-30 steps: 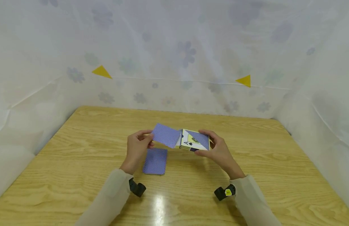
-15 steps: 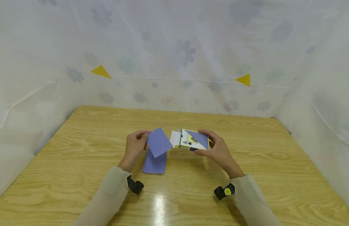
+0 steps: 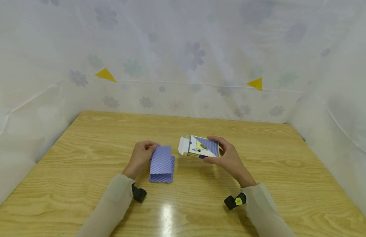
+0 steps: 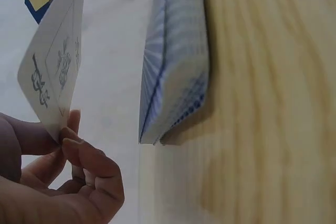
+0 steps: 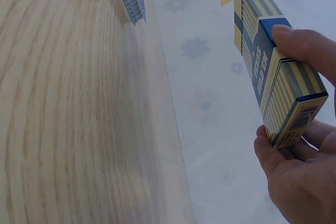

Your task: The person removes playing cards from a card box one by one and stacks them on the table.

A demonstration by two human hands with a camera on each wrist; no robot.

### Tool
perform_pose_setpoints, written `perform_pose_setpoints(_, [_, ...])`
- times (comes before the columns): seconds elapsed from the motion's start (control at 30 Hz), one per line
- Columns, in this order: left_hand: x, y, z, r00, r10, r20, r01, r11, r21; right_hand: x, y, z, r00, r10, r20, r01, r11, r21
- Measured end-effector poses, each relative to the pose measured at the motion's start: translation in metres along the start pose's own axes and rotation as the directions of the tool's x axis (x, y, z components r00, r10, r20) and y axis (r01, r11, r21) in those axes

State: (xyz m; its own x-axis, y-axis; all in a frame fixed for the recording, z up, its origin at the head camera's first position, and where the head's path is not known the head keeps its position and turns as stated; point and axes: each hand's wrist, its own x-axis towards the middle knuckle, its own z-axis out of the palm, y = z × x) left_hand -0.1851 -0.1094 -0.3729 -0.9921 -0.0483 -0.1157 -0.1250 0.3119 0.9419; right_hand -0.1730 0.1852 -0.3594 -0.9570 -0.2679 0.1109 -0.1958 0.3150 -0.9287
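Thumb and fingertips of my left hand (image 3: 139, 157) pinch a playing card (image 3: 161, 160) by its edge, its blue checked back upward in the head view. In the left wrist view, the face of the card (image 4: 59, 61) shows a figure and dark lettering. Below it, apart from it, lies a stack of cards (image 3: 161, 180) on the table; the left wrist view shows the stack (image 4: 181, 77) edge-on. My right hand (image 3: 231, 159) grips the card box (image 3: 205, 147) above the table, thumb on one side and fingers on the other. The box's white flap (image 3: 183, 145) hangs out to the left.
The wooden table (image 3: 260, 184) is bounded by a pale flowered curtain (image 3: 183, 65) at the back and sides. Two yellow triangles (image 3: 106, 75) are on the back curtain. Dark wrist cameras (image 3: 139, 194) sit at both cuffs.
My left hand has drawn the card left, away from the box, and turned it over the stack so that it lines up nearly with it. The right hand and box have barely moved.
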Motion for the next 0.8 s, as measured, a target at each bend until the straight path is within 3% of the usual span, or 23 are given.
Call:
perform_pose_setpoints(0.4, [0.0021,-0.0072,-0.0011,0.994,-0.013,0.104,-0.004,0.987,0.158,-0.0001,-0.0009,0.0005,1.0,-0.005,0.009,0.005,1.0,-0.004])
perform_pose_setpoints(0.57, [-0.0008,-0.0049,-0.001,0.99,-0.034,0.14,0.012,0.988,0.156,-0.0005,0.0008,-0.0002,1.0,-0.011,0.006,0.011,1.0,0.0])
perform_pose_setpoints(0.8, [0.0001,-0.0063,0.0005,0.994,0.017,0.111,-0.044,0.968,0.248,0.0005,0.0022,-0.0001,1.0,-0.009,0.005,0.009,1.0,0.006])
